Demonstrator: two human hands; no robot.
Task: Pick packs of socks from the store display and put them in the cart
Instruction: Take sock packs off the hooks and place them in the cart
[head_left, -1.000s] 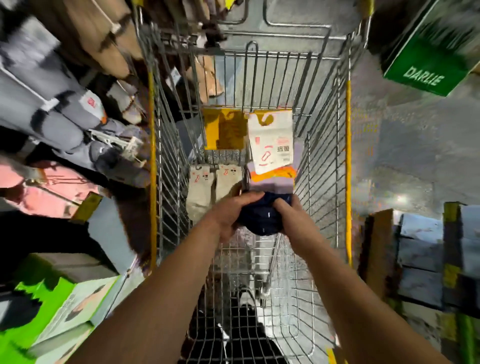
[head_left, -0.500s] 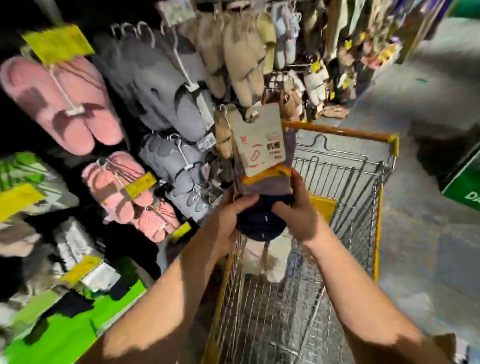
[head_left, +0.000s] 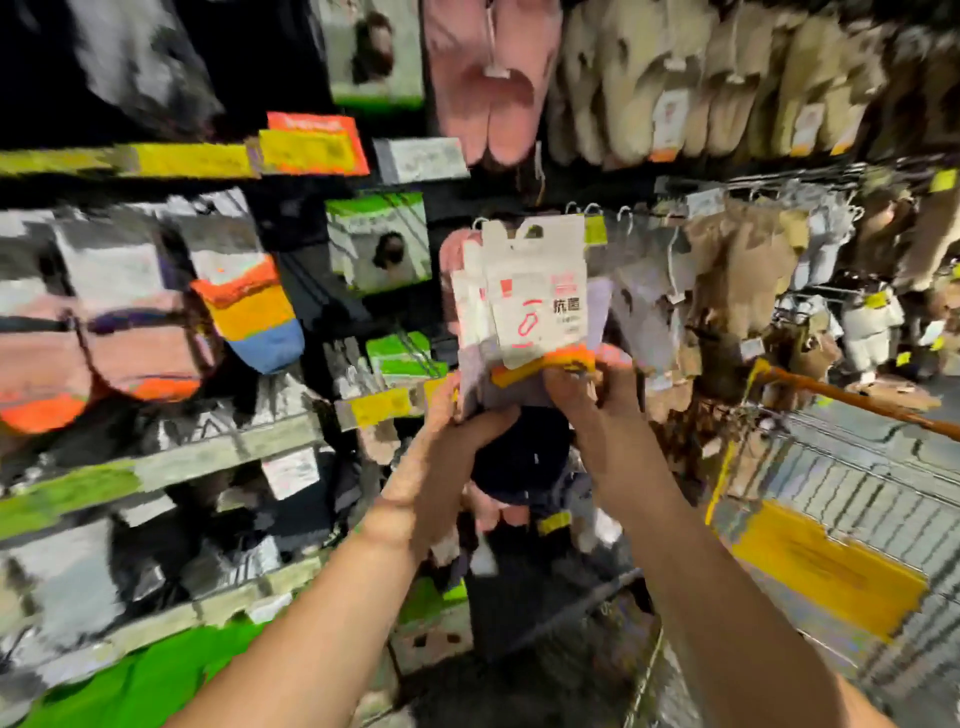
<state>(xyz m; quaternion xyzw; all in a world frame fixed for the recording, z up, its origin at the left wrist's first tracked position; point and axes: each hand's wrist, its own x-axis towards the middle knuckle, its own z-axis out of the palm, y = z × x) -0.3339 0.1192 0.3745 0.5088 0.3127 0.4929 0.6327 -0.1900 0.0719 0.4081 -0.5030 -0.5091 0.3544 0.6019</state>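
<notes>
Head view is smeared; I see left hand (head_left: 447, 457) and right hand (head_left: 592, 395) raised mid-frame, both gripping the sock pack (head_left: 535, 312), its dark lower part half hidden.

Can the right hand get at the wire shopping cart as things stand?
Probably not yet: the right hand and left hand both grip the white-carded sock pack at the display; the wire shopping cart sits unobstructed to the right.

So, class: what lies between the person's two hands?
In the head view, the pack of socks sits between the left hand and right hand; both grip it.
</notes>
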